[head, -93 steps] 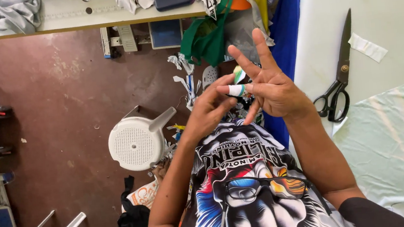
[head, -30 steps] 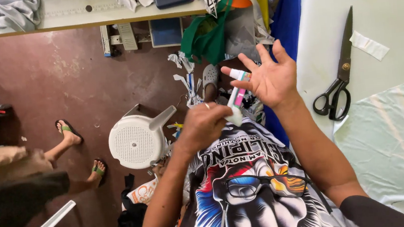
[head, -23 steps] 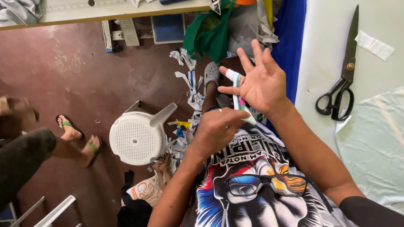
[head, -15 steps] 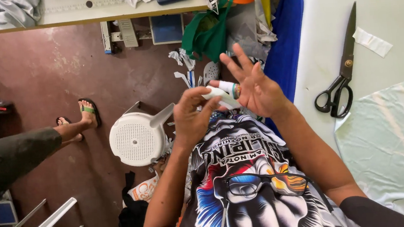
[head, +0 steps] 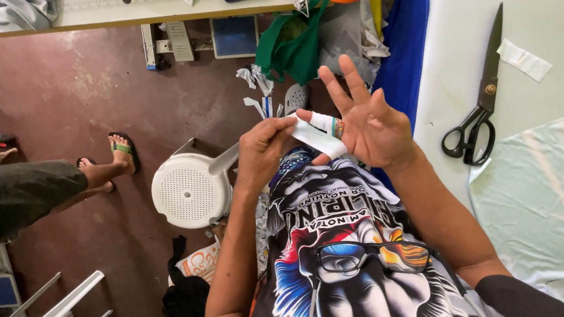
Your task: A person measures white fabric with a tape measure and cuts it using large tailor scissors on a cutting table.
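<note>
- right hand (head: 370, 133) is up in front of the chest, palm spread wide and fingers fanned apart, gripping nothing itself.
- a white strip (head: 316, 136) is wound around the right index finger, with a bit of colour showing at the knuckle.
- left hand (head: 262, 152) is closed in a pinch on the loose end of that strip, fingertips right against the wrapped finger.
- so the strip runs between the two hands, held in the air above the printed shirt (head: 345, 242), not lying on anything.
- glasses (head: 360, 256) hang at the shirt front, below both hands.
- off to the right, black scissors (head: 480, 108) lie on the pale bench (head: 556, 1), well apart from the hands, near a sheet of light green fabric (head: 548, 202).
- down on the floor, a white plastic stool (head: 189, 191) sits left of the hands, and another person's sandalled foot (head: 116, 157) stands further left.
</note>
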